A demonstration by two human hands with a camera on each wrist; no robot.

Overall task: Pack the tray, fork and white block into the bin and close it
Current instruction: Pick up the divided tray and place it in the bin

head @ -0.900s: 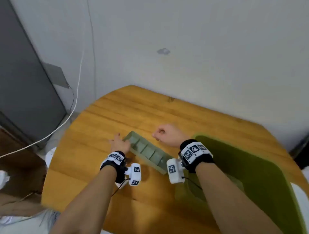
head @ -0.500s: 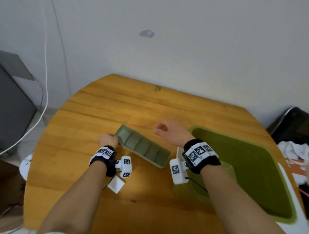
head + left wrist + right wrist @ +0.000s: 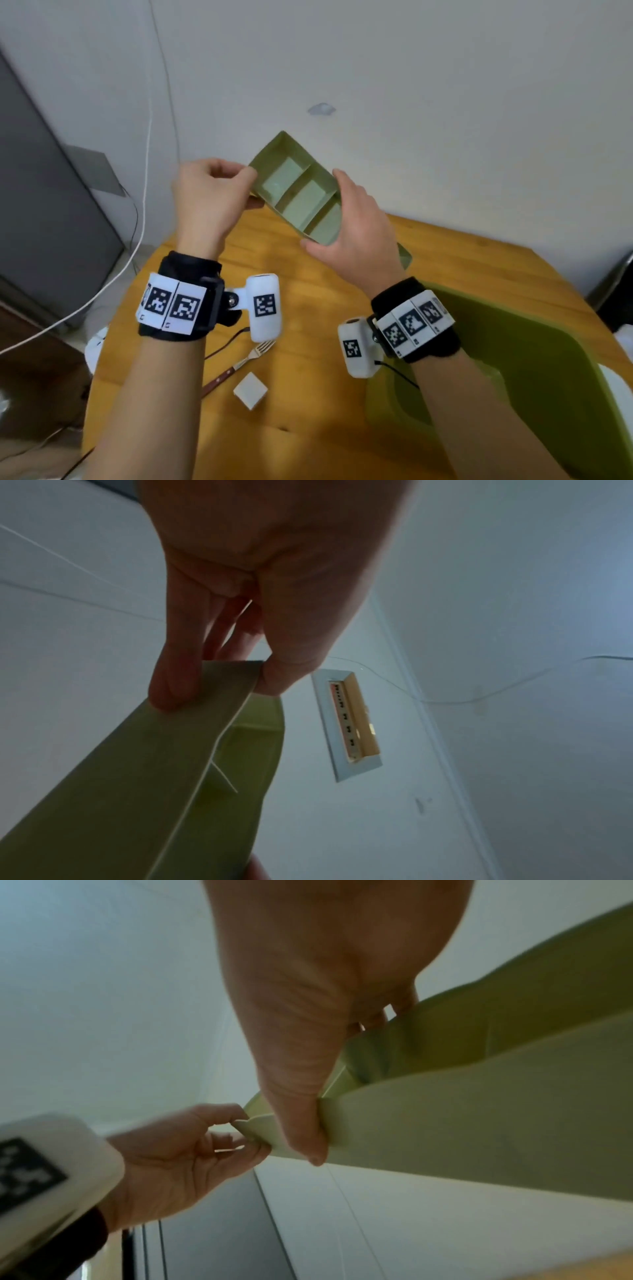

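With left hand (image 3: 209,198) and right hand (image 3: 356,236) pinching the tray (image 3: 298,192) ends, we should level it before lowering right into the bin (image 3: 534,377).

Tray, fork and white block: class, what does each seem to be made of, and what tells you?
Tray: probably matte plastic, with thin even walls and moulded dividers. Fork: shiny metal tines, with a reddish-brown handle, perhaps wood. White block: dull, sharp-edged, possibly foam or plastic; unclear.

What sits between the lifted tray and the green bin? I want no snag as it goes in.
Nothing visible does. Both hands hold the tray in the air, left of the open bin. The fork and white block lie on the table's near left, off that path.
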